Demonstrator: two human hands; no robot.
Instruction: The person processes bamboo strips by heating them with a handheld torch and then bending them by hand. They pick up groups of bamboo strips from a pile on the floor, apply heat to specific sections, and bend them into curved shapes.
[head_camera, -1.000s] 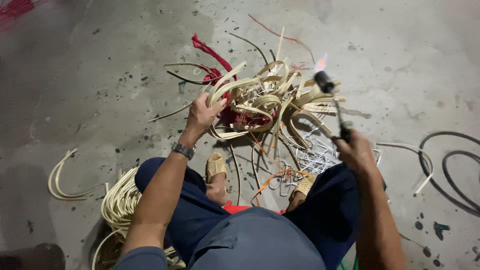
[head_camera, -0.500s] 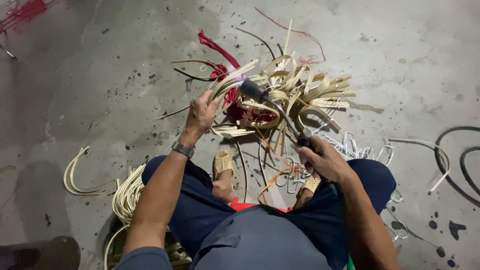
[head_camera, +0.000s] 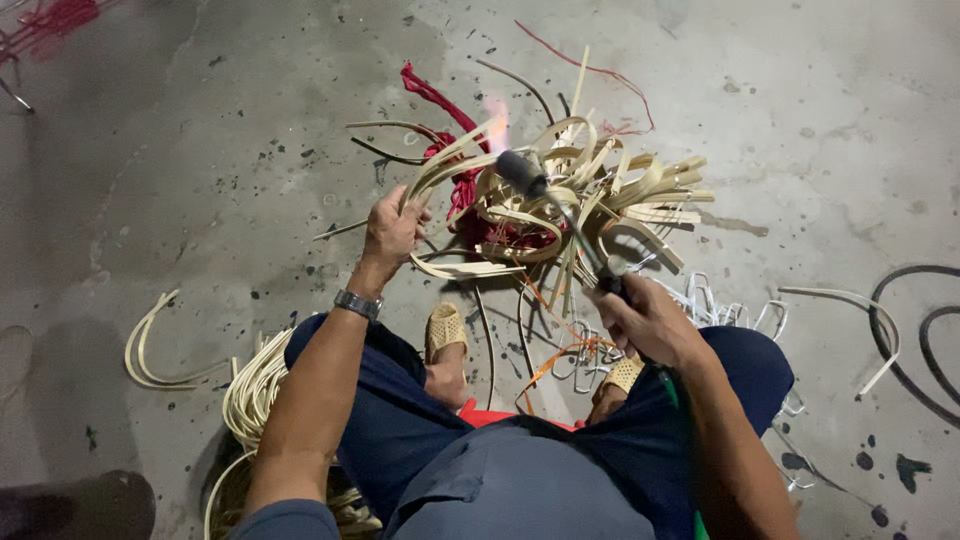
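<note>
Nearest, the right hand (head_camera: 648, 318) is closed around the handle of a gas torch (head_camera: 560, 215), whose dark nozzle points away and carries a small flame. The left hand (head_camera: 392, 228) grips pale cane strips at the near left edge of a tangled cane bundle (head_camera: 570, 200), which lies on the concrete floor (head_camera: 200, 150) just beyond the person's sandalled feet. Red cloth (head_camera: 440, 100) lies at its far side.

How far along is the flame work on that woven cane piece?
Partly woven: the tangle of pale flat cane strips already has a woven middle, with many loose ends sticking out. In hand: the left hand grips its edge while the right hand aims a lit black-nozzled torch at it. Left: spare cane loops lie unused on the concrete floor.
</note>
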